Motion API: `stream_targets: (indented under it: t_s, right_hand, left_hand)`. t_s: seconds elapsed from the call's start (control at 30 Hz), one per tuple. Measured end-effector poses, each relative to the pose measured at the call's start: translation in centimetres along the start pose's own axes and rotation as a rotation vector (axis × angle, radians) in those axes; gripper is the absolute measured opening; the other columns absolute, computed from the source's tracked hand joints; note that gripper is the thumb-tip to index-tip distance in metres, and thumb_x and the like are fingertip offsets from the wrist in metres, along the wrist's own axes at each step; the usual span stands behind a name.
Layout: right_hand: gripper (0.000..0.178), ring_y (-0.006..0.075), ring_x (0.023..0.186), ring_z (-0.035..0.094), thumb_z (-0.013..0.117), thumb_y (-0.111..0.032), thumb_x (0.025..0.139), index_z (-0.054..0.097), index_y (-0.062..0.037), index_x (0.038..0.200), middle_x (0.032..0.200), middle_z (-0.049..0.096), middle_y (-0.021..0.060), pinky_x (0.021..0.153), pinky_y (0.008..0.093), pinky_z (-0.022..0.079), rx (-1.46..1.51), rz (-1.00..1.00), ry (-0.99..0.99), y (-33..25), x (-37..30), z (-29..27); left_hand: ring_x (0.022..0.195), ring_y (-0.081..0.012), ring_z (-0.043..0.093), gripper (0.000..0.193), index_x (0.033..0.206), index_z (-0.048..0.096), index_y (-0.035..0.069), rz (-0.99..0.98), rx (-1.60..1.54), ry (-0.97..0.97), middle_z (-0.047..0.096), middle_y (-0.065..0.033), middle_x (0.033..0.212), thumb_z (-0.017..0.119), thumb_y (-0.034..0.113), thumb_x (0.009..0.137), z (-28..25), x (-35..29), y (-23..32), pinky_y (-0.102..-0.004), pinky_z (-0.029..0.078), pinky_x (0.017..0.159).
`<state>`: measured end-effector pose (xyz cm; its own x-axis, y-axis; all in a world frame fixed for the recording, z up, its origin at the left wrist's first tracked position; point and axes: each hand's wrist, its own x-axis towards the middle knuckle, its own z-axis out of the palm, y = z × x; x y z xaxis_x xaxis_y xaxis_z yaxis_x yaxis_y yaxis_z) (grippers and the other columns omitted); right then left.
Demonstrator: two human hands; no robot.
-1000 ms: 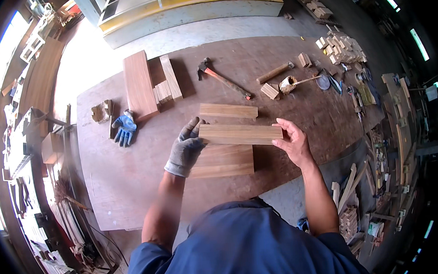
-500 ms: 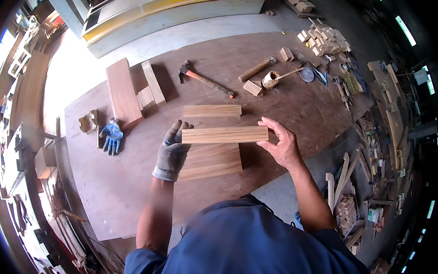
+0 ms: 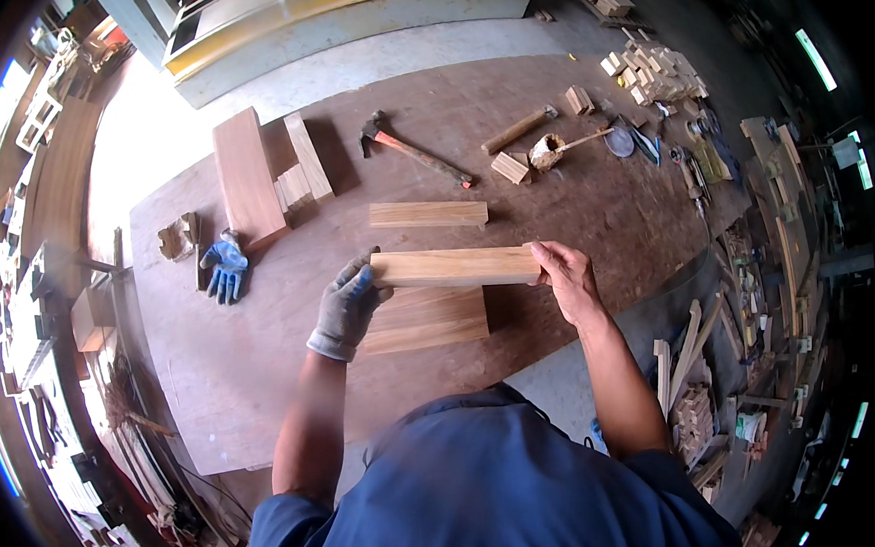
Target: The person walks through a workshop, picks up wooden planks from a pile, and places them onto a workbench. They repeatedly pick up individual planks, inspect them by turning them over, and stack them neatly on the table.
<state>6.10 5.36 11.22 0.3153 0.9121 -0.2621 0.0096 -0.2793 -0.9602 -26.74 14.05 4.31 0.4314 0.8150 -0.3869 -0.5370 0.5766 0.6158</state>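
Note:
A light wooden board (image 3: 455,266) is held level above the table between my two hands. My left hand (image 3: 346,309), in a grey work glove with blue on the fingers, closes on its left end. Bare, my right hand (image 3: 566,272) pinches the right end between thumb and fingers. Below the held piece lies a wider wooden panel (image 3: 430,322), partly covered by it in this view. Just beyond is another short board (image 3: 428,214), lying flat on the table.
The brown table (image 3: 294,383) carries a claw hammer (image 3: 415,153), a round wooden stick (image 3: 519,132), a glue pot (image 3: 546,151), a blue glove (image 3: 225,269) and a large plank (image 3: 249,175). Small wood blocks (image 3: 654,72) are piled at the far right.
The held board has tilted, so a broader face shows. My right fingers have closed further over its end, and my left fingers have shifted round the other end.

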Motion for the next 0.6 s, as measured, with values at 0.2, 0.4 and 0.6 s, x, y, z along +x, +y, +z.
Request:
stream_targets:
  t_s: [0.2,0.4,0.6]
  right_hand:
    - [0.047,0.0115,0.068,0.062,0.063,-0.048,0.093,0.067,-0.0017,0.097,0.087,0.066,0.0052,0.058,0.0241,0.050,0.060,0.113,-0.034,0.8,0.6,-0.2]
    - [0.055,0.0146,0.057,0.066,0.063,-0.053,0.090,0.065,0.0011,0.098,0.078,0.068,0.0135,0.045,0.0229,0.049,0.065,0.311,-0.003,1.8,1.7,0.7]
    - [0.060,0.0138,0.049,0.063,0.063,-0.057,0.088,0.065,0.0020,0.099,0.071,0.068,0.0151,0.039,0.0225,0.047,0.028,0.436,0.005,2.1,2.9,0.7]
  left_hand:
    - [0.066,-0.0184,0.064,0.043,0.115,0.059,0.000,-0.060,0.209,0.098,0.066,-0.0120,0.092,0.061,0.038,0.096,-0.6,0.9,0.1,-0.0279,0.052,0.054]
    - [0.039,-0.0162,0.051,0.053,0.097,0.064,0.000,-0.172,0.558,0.290,0.060,-0.0114,0.061,0.061,0.052,0.092,1.0,2.4,1.5,-0.0271,0.037,0.035]
    - [0.036,-0.0159,0.047,0.057,0.096,0.066,-0.003,-0.294,0.640,0.352,0.056,-0.0115,0.056,0.061,0.054,0.091,1.6,2.7,2.2,-0.0286,0.033,0.034]
